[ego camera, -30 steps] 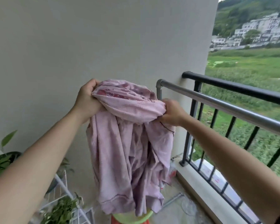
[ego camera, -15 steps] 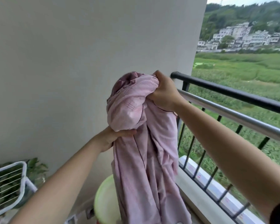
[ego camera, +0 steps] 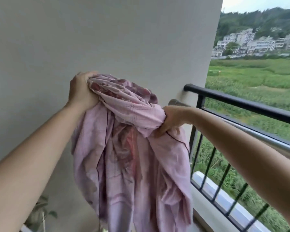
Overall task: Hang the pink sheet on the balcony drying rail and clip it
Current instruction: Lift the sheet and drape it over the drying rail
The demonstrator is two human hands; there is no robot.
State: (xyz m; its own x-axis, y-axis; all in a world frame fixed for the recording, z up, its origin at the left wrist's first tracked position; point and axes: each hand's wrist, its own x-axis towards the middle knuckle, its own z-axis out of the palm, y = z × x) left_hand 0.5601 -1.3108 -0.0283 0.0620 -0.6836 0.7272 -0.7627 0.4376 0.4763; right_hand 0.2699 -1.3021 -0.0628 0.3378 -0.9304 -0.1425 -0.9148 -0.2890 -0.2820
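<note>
You are gripping one pink sheet [ego camera: 129, 156] in two clenched hands, left hand [ego camera: 81, 91] and right hand [ego camera: 172, 117]; one silver drying rail [ego camera: 177, 103] is sitting just beyond, under one black railing [ego camera: 241, 102].

Crumpled matt cloth sheet [ego camera: 132, 156]

Both arms outstretched, fingers [ego camera: 159, 133] clenched

Home balcony — plain wall [ego camera: 107, 39], black railing [ego camera: 241, 104], fields beyond [ego camera: 258, 77]
</note>
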